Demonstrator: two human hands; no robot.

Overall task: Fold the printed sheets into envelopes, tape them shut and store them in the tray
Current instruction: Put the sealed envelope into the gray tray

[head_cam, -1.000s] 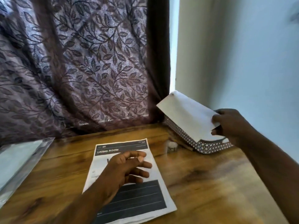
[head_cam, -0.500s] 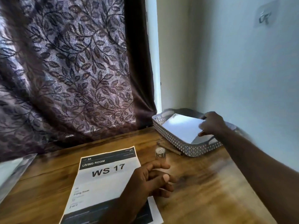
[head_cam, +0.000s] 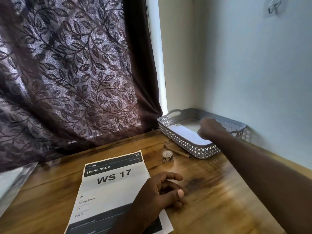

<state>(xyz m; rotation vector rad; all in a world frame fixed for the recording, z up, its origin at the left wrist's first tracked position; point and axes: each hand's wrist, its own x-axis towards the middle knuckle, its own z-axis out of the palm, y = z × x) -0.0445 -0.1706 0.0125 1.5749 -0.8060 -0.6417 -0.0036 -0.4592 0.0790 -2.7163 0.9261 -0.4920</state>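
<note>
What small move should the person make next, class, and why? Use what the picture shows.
Probably draw the right hand back from the grey lattice plastic tray to the white printed sheet marked WS 17. The white folded envelope already lies in the tray, while the sheet lies flat and unfolded on the wooden table, partly under the left hand, so folding it seems next.

Right hand (head_cam: 209, 130) blurred over white envelope (head_cam: 184, 133) in grey tray (head_cam: 183, 144), left hand (head_cam: 157, 195) on printed sheet (head_cam: 109, 190), wooden table (head_cam: 212, 186)

The tray (head_cam: 185, 144) sits in the desk's (head_cam: 211, 191) far right corner, 1 envelope (head_cam: 184, 132) inside; pencil (head_cam: 179, 152) and tape roll (head_cam: 167, 156) lie before it, printed sheet (head_cam: 108, 186) at the front edge.
</note>
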